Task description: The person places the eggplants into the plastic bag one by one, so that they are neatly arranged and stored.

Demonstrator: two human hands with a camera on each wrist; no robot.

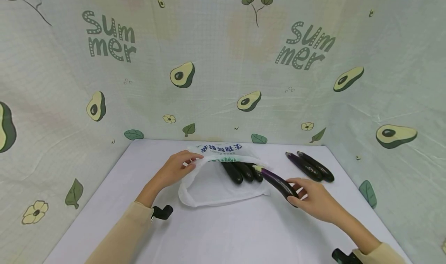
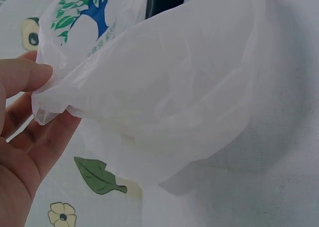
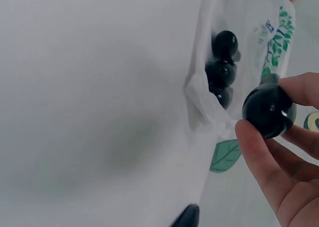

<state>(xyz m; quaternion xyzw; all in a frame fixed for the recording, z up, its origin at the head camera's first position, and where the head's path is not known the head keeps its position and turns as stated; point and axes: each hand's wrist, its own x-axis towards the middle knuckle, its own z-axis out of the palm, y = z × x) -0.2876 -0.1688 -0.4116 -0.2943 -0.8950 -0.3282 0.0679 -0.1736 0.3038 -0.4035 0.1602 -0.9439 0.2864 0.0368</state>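
A white plastic bag [image 1: 216, 192] with blue and green print lies on the table, its mouth facing me. My left hand [image 1: 178, 166] pinches the bag's upper rim, thumb on top and fingers beneath in the left wrist view [image 2: 30, 102]. Inside the bag, several dark eggplants [image 1: 232, 173] lie side by side, blunt ends toward me. An eggplant [image 1: 280, 184] is gripped near its blunt end by my right hand [image 1: 315, 198]. Its pale stem end points left, right at the bag's mouth, overlapping the eggplants there. The right wrist view shows its round end [image 3: 269, 110] between thumb and fingers.
Two more eggplants [image 1: 310, 167] lie together at the back right of the white table [image 1: 223, 237]. A printed cloth [image 1: 216, 113] with avocados and leaves hangs behind and at both sides. Each wrist wears a black camera mount [image 1: 162, 212].
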